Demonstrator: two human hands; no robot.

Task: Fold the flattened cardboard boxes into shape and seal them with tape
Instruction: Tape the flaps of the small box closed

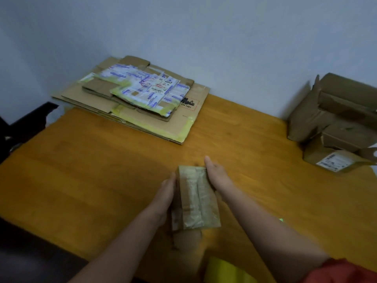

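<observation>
The small cardboard box (208, 209) sat on the wooden table (91, 176), sandwiched between two hands. The left hand (166, 194) lay flat along its left wall, fingers straight and pointing away from the person. The right hand (217, 177) lay along its right wall, its uppermost digit stretched straight past the far corner. Neither hand curled round anything; both pressed inward with extended fingers, seemingly to hold the walls square and the top flaps down. A strip of clear tape (192, 198) ran along the top seam between the two sets of fingers and looked already laid. Behind the heels of the hands a near flap (186, 240) seemed to hang loose, so that end was probably not sealed

Well beyond the fingertips, against the wall, lay the stack of flattened cardboard (130, 99), likely the supply to be folded. Well apart to the right of the right fingers stood the folded boxes (336, 119), presumably parked out of the way

The lower fingers of both hands were hidden by the hands themselves and the box. Near the right forearm a yellow-green shape (226, 271), cut off by the lower edge, was probably the tape roll, though too blurred to be sure. The printing on the stack's labels was mostly unreadable, and a small green glint (281, 220) beside the forearm could not be identified
</observation>
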